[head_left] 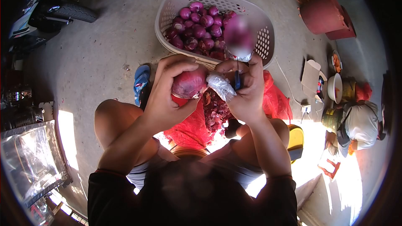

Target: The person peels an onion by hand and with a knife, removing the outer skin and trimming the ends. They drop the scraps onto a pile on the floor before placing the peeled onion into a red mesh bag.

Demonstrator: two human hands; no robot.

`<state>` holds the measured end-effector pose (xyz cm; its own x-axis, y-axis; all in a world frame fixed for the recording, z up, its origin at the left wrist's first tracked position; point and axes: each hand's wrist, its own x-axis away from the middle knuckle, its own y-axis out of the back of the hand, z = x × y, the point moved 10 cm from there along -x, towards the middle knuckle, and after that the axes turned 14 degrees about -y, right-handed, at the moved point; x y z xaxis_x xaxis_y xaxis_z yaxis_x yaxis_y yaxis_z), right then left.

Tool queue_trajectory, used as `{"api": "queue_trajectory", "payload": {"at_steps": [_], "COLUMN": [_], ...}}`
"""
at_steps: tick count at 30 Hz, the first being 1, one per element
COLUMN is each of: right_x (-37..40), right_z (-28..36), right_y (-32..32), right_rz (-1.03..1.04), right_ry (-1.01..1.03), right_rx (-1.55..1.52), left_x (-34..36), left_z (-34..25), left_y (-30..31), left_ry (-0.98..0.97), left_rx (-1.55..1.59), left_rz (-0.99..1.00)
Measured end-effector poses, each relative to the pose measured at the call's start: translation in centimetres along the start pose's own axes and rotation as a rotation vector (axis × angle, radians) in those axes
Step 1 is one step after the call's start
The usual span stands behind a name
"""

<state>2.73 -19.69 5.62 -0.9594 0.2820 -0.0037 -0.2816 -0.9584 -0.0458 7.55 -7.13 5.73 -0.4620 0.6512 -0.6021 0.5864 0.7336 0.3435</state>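
Observation:
My left hand is wrapped around a large red onion with its dry skin on. My right hand, just beside the onion, grips a small knife with a blue part showing between the fingers; most of it is hidden. Silvery plastic wrap covers the right thumb, and more wrap shows near the index fingertip. Beyond both hands stands a light grey perforated basket holding several shiny purple onions. Below the hands, onion skins lie on a red mesh sack between the knees.
A blurred purple patch hides part of the basket's right side. Near my feet are a blue slipper and a yellow one. A motorbike wheel stands far left, a red tub far right. Another person sits at right near a white bowl.

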Motion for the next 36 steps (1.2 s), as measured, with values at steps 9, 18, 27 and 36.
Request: {"api": "queue_trajectory", "payload": {"at_steps": [9, 18, 27, 36], "right_x": [-0.3, 1.0, 1.5, 1.3], "right_z": [0.2, -1.4, -0.3, -0.2], "right_y": [1.1, -1.3, -1.9, -1.6], "right_rz": [0.005, 0.191, 0.266, 0.228], "right_ry": [0.006, 0.091, 0.106, 0.175], "right_rx": [0.060, 0.484, 0.488, 0.389], "left_x": [0.1, 1.0, 1.6, 1.2], "left_z": [0.3, 2.0, 2.8, 2.5], "left_y": [0.9, -0.5, -1.3, -1.0], "left_ry": [-0.006, 0.384, 0.474, 0.403], "left_rx": [0.106, 0.832, 1.175, 1.045], "left_rz": [-0.146, -0.288, -0.391, -0.328]}}
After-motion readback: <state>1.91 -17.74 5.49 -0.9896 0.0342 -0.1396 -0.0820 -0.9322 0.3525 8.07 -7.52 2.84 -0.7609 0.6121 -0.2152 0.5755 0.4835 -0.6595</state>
